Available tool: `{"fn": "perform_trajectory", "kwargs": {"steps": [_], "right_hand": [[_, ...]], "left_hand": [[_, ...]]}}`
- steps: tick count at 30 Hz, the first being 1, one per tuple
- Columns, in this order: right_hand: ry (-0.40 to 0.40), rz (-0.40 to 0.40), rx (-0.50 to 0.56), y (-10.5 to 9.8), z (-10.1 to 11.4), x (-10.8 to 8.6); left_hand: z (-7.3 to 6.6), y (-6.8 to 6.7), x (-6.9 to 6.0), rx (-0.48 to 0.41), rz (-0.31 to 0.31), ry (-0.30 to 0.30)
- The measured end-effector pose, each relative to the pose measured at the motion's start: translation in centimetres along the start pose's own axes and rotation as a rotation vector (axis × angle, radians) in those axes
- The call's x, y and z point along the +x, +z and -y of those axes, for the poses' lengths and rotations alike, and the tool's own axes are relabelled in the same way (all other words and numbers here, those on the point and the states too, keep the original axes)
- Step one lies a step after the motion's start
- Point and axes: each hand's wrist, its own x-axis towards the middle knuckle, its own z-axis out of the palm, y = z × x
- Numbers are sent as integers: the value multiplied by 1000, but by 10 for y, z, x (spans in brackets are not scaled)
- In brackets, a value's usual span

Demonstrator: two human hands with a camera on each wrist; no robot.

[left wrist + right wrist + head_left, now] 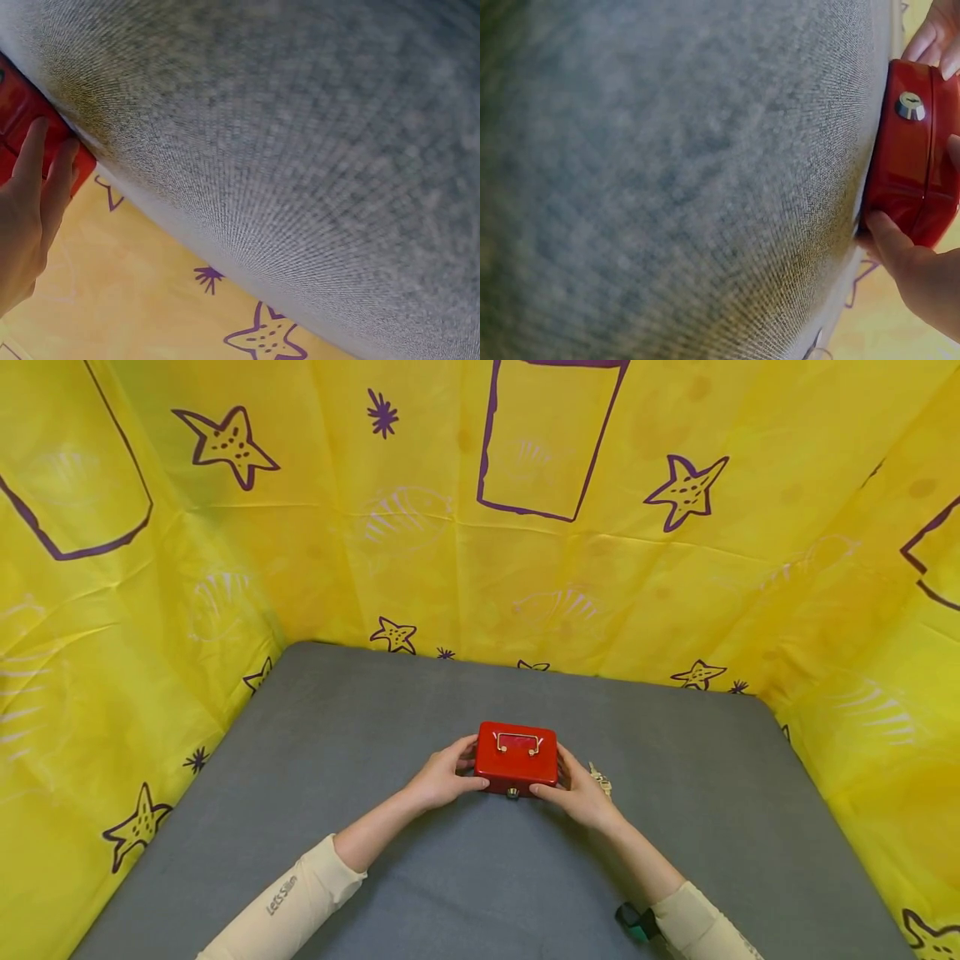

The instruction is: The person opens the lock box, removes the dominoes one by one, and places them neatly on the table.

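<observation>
A small red cash box (516, 753) sits on the grey table, its wire handle lying on the lid and a round key lock (910, 106) on its front. The lid is down. My left hand (444, 777) grips the left end, thumb at the front corner and fingers round the side. At the other end my right hand (587, 793) holds the box, thumb on the front and fingers behind the side. In the left wrist view, fingers (31, 154) lie against the red side wall. Just right of my right hand lies a bunch of keys (601, 779), partly hidden by it.
The grey tabletop (360, 710) stretches around the box. Yellow cloth (420, 568) printed with purple starfish hangs along the back and both sides. A dark band (636, 923) shows at the right sleeve cuff.
</observation>
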Motion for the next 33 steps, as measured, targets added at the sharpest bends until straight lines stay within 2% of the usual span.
{"fn": "perform_trajectory", "kwargs": {"steps": [10,22,27,33], "right_hand": [[41,-14,-17,2,2,0],[14,-11,-34,-3,7,-1],[36,-9,-75,-5,12,0],[62,-39,-134,-7,16,1]], "left_hand": [[-2,0,-1,-20,-6,-23],[-2,-3,0,-54,10,-27],[-3,-6,1,-75,15,-12],[-5,-8,1,-114,8,-30]]}}
